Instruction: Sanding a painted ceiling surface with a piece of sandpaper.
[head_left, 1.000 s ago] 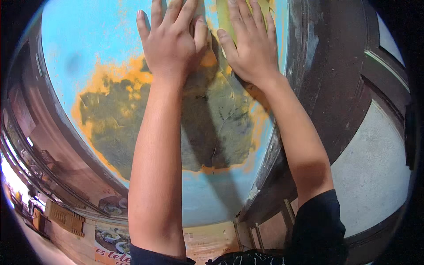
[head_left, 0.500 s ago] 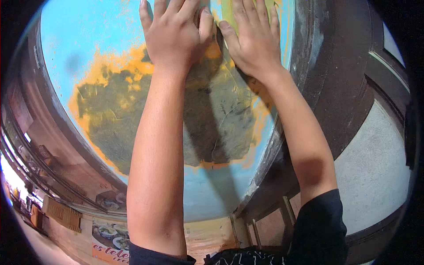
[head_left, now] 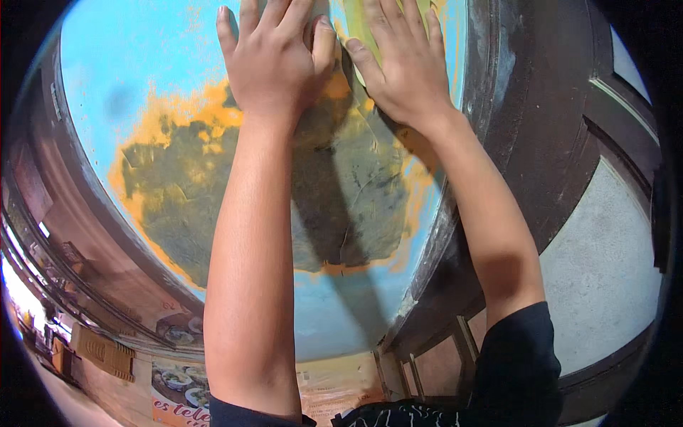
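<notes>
Both my hands rest on a light-blue surface (head_left: 99,64) in a dark frame. My left hand (head_left: 277,71) lies palm down with fingers spread, its fingertips near the top edge of the view. My right hand (head_left: 411,82) is beside it, flat and with the thumb out, over a yellow-green area (head_left: 356,20) that looks like a thin sheet; its far part is out of view. A grey strip shows by the left thumb, too little to name. Below the hands spreads a rough dark grey-brown patch (head_left: 178,192) with a worn orange border (head_left: 160,114).
A dark wooden frame (head_left: 491,92) edges the surface on the right, with a grey-white panel (head_left: 605,277) beyond it. A printed poster with food pictures (head_left: 181,384) is at the lower left, near a tan slatted object (head_left: 103,352). My arms cast a shadow across the patch.
Both hands have slid slightly toward me and a little left, still flat on the surface. The whole view has also shifted slightly.
</notes>
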Demonstrator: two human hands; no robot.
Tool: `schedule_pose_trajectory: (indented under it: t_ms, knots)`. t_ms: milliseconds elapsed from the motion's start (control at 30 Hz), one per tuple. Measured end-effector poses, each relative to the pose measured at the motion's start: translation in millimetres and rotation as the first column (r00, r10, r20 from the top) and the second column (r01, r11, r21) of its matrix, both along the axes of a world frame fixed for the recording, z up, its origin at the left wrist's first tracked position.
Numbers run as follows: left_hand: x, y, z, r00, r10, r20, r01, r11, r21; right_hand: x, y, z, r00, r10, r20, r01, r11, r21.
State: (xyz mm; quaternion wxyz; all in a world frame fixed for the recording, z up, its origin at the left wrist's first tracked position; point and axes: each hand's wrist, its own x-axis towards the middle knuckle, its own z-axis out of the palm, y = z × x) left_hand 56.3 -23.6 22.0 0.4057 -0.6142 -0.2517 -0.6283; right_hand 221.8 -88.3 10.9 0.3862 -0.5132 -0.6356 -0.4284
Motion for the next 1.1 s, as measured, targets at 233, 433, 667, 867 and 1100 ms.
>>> schedule_pose_trajectory:
  t_ms: [233, 433, 667, 867, 1100]
  knots:
    - [4, -2, 2, 1.0, -0.023, 0.002, 0.023, 1.0, 0.021, 26, 21, 40, 0.984, -0.152, 0.092, 0.118, 0.947, 0.299]
    - [2, -1, -2, 1.0, 0.013, 0.008, -0.013, 1.0, 0.003, 7, 6, -7, 1.0, -0.008, -0.026, 0.01, 0.998, 0.07]
    - [7, 2, 0, 1.0, -0.003, 0.005, 0.003, 1.0, 0.0, 13, 11, 32, 1.0, -0.005, -0.024, 0.009, 0.985, 0.171]
    - [2, -2, 0, 1.0, 0.002, 0.012, -0.003, 1.0, 0.029, 14, 11, 19, 0.999, -0.002, -0.046, 0.008, 0.991, 0.134]
    - [2, 4, -1, 1.0, -0.023, 0.012, 0.022, 0.997, 0.076, 15, 2, -1, 0.998, -0.068, -0.004, 0.068, 0.995, 0.074]
